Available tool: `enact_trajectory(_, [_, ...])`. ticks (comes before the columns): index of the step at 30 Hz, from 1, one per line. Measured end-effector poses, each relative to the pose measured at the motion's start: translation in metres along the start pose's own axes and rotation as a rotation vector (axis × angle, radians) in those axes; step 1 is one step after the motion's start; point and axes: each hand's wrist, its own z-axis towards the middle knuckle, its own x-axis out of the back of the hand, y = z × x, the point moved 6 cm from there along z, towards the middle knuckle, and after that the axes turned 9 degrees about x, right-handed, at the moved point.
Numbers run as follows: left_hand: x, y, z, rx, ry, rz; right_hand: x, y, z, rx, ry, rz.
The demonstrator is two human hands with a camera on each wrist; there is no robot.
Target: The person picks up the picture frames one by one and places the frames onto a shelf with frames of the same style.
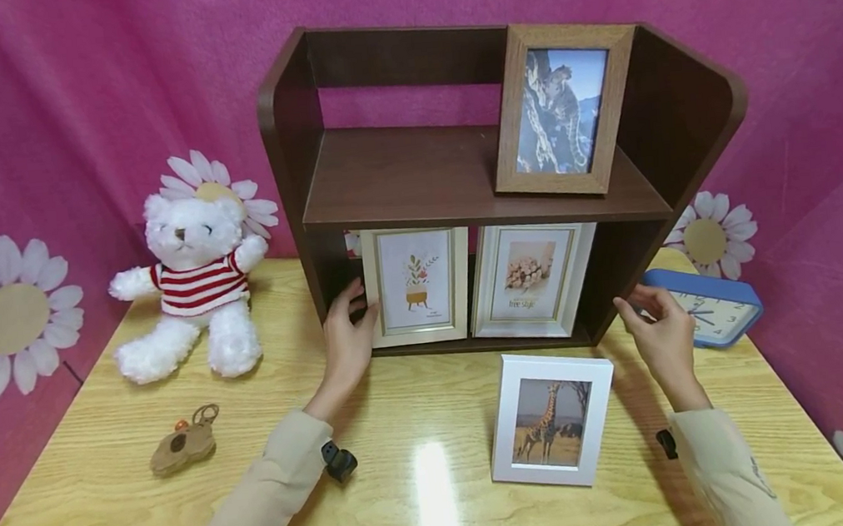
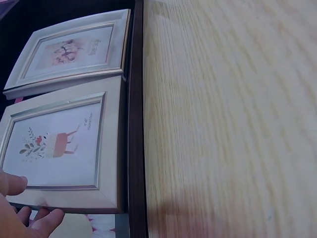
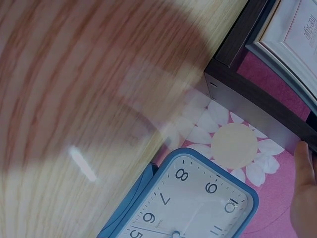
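My left hand (image 1: 350, 336) grips the left edge of a cream-framed picture of a potted plant (image 1: 414, 284) in the shelf's lower compartment. In the left wrist view, the thumb (image 2: 14, 183) lies over its front and the fingers curl at its edge. Beside it leans a white-framed flower picture (image 1: 532, 278). My right hand (image 1: 661, 334) touches the lower right side of the dark brown shelf (image 1: 398, 165); part of its fingers is hidden. Just behind that hand stands a blue alarm clock (image 1: 726, 303), seen large in the right wrist view.
A wooden-framed leopard picture (image 1: 566, 108) stands on the upper shelf level. On the table (image 1: 382, 500), a white-framed giraffe picture (image 1: 551, 419) stands in front. To the left are a white teddy bear (image 1: 201, 282) in a striped shirt and a small brown plush keychain (image 1: 184, 444).
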Motion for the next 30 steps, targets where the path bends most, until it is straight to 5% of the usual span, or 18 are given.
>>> enact_trajectory(13, [-0.001,0.007,-0.021,-0.015,-0.113,-0.041,-0.002,0.032,0.003,-0.005,-0.001,-0.034])
enact_trajectory(23, [-0.028,0.011,-0.051,0.002,-0.323,-0.032,-0.002,0.033,0.002,-0.03,0.013,-0.015])
enact_trajectory(30, [-0.048,0.017,-0.069,0.046,-0.463,-0.109,-0.001,0.031,0.002,-0.048,0.018,-0.059])
